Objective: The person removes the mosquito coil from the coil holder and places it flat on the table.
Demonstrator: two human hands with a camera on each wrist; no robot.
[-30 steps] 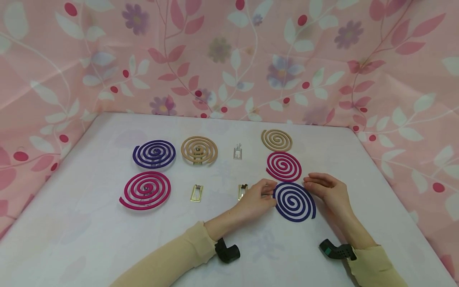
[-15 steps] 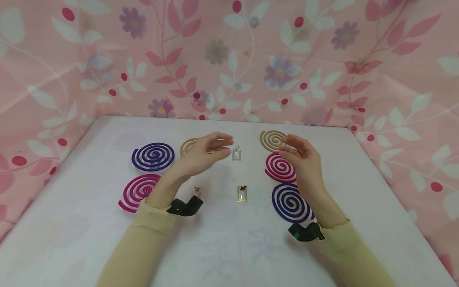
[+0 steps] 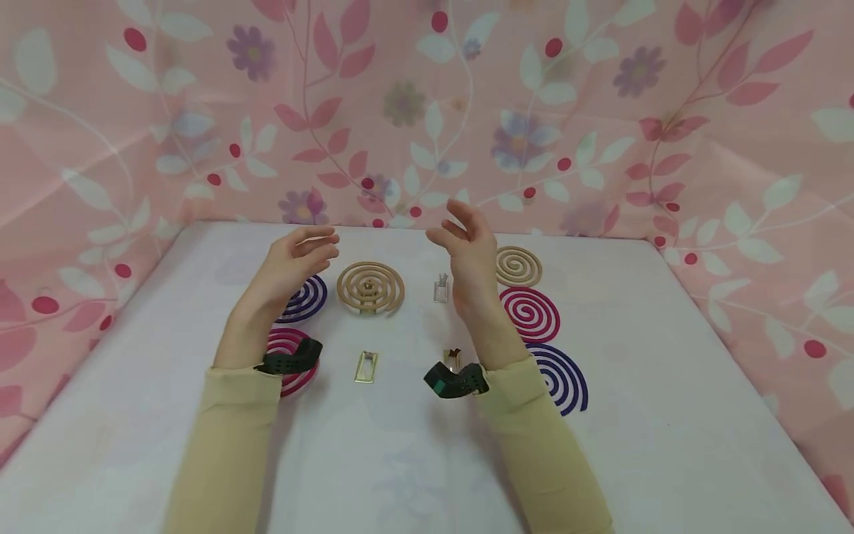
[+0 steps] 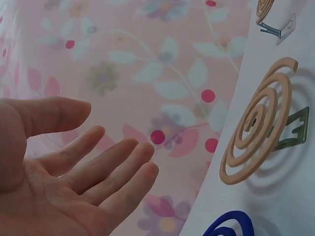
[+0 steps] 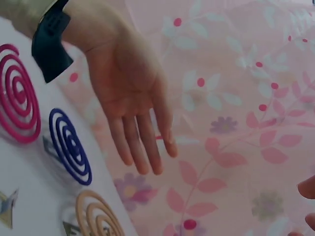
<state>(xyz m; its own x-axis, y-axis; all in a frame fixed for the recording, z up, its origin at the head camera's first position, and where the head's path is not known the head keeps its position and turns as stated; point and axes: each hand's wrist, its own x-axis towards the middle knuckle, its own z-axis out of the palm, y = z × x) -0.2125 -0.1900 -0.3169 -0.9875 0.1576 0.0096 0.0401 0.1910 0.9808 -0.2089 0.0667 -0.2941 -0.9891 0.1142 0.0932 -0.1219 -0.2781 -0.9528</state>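
Note:
My left hand (image 3: 287,263) hovers in the air above the left side of the table, fingers loosely bent, holding nothing. Beneath it are a blue mosquito coil (image 3: 303,300) and a pink mosquito coil (image 3: 285,343), both partly hidden by hand and arm. A tan mosquito coil (image 3: 369,288), raised on a metal stand (image 4: 295,132), lies just right of that hand. My right hand (image 3: 470,256) is lifted near the middle, also holding nothing. Close to it are a silver stand (image 3: 441,289) and, beyond its wrist, a second tan coil (image 3: 519,265).
Another pink coil (image 3: 529,314) and blue coil (image 3: 563,378) lie on the right of the white table (image 3: 667,386). Two gold stands, one (image 3: 365,366) in plain sight and one (image 3: 451,360) partly behind the right wrist camera, stand mid-table. A floral curtain (image 3: 400,111) hangs behind.
Both hands have left the blue coil on the right, risen and moved left. The left hand is now over the left coils, the right near the middle. The coils have stayed put.

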